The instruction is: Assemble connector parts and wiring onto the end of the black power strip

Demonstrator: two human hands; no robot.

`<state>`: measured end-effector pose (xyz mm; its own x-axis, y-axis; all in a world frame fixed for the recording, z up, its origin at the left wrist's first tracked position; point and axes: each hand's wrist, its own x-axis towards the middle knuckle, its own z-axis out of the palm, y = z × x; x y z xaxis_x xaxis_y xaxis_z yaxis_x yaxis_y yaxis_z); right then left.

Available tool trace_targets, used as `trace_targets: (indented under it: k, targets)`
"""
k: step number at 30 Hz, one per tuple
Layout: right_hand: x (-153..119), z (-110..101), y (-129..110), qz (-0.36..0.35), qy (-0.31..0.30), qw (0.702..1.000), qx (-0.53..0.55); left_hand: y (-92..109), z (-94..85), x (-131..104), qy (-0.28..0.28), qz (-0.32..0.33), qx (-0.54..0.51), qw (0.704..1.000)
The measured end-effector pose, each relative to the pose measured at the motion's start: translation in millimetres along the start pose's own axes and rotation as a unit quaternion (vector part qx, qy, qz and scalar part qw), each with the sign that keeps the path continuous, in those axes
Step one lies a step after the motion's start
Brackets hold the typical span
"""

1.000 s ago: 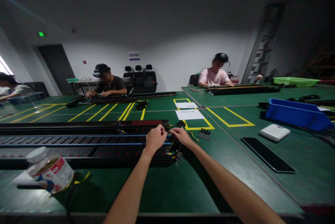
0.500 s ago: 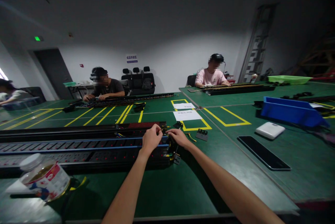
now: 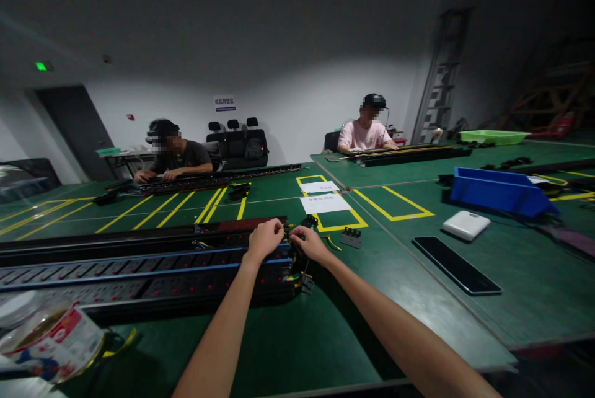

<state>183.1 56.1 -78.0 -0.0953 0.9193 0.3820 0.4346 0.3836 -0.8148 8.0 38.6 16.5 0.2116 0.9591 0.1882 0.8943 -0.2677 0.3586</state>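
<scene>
My left hand [image 3: 266, 238] is closed in a pinch above the right end of the long black power strips [image 3: 186, 285], which carry rows of sockets and red dots. My right hand [image 3: 309, 244] is also closed, thumb and fingertips together, just beyond that end. Both sets of fingertips nearly meet among short wires there; what they hold is too small to make out. A small dark end piece [image 3: 307, 284] hangs near the front strip's end. Another dark bracket [image 3: 351, 237] lies on the table to the right, beside a yellow-green wire [image 3: 333, 243].
A clear plastic jar [image 3: 58, 342] stands front left. To the right lie a phone [image 3: 456, 265], a white box [image 3: 465, 225] and a blue bin [image 3: 499, 193]. Paper sheets [image 3: 325, 203] rest beyond my hands. Two people work across the green table [image 3: 372, 317].
The view has shifted slightly, so most things sit further left in the picture. Both hands remain pinched together at the strips' end, with little visible movement.
</scene>
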Motion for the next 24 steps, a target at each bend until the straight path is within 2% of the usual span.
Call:
trace_targets:
  k: [13,20,24]
  targets:
    - [-5.0,-7.3,-11.1,-0.007,0.009,0.998,-0.059,3.8,1.0,-14.2,0.000,0.030,0.048,0.998]
    - [-6.8,-6.7,-12.5,-0.021,0.007,0.998,-0.054,0.8,2.1,-13.2,0.007,0.035,0.045,0.998]
    - [-7.7,-7.1,-14.4,-0.022,0.014,0.998,-0.051,2.2,5.4,-13.5,0.003,0.043,0.086,0.995]
